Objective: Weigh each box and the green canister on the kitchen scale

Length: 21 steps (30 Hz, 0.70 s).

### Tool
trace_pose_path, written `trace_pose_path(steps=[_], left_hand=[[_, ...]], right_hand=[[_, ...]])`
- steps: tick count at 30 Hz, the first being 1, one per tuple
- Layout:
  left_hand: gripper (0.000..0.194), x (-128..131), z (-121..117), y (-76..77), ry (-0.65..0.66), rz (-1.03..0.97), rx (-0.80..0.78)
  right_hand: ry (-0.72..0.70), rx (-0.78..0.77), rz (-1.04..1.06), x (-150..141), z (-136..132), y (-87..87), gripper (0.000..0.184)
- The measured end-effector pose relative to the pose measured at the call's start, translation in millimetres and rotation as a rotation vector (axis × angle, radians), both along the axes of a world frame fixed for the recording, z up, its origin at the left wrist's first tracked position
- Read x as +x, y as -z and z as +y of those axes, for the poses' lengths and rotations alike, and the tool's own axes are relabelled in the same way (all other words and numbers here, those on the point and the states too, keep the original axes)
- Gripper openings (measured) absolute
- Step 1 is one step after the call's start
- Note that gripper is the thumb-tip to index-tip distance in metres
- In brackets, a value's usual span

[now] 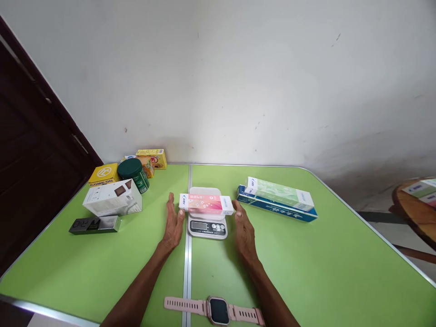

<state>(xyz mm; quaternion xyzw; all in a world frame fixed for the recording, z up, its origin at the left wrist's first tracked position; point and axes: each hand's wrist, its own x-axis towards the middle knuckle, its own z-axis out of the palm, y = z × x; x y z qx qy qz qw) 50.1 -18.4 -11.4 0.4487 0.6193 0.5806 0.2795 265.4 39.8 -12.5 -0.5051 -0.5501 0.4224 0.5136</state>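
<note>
A pink and white carton (206, 204) lies across the white digital scale (207, 227), its ends overhanging the weighing plate. My left hand (173, 225) is at the carton's left end, fingers stretched out and thumb tip close against it. On the other side, my right hand (245, 231) has its fingers extended near the right end. Neither hand is wrapped around the carton; whether the fingertips touch it I cannot tell. The scale's display looks blank from here.
At right, a green and white carton (281, 193) lies on a blue box (277, 207). A pink smartwatch (218, 311) lies near the front edge. On the left stand a white box (114, 200), a dark slim box (95, 225), a green canister (134, 172) and yellow boxes (104, 174).
</note>
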Motion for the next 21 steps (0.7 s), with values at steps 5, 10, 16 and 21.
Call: trace_pose_path(steps=[5, 10, 16, 21], left_hand=[[0.099, 19.4, -14.2, -17.7, 0.130, -0.045, -0.043], [0.094, 23.9, -47.0, -37.7, 0.042, -0.099, -0.004], [0.082, -2.8, -123.6, -42.4, -0.285, -0.033, 0.019], [0.081, -76.8, -176.2, -45.0, -0.700, 0.062, -0.051]], right_hand=[[-0.006, -0.012, -0.037, -10.1, -23.7, -7.6, 0.082], [-0.022, -0.023, -0.106, -17.9, -52.7, -32.8, 0.084], [-0.324, -0.049, -0.027, -57.8, -95.9, -32.8, 0.084], [-0.749, -0.159, 0.049, -132.6, -137.2, -22.6, 0.084]])
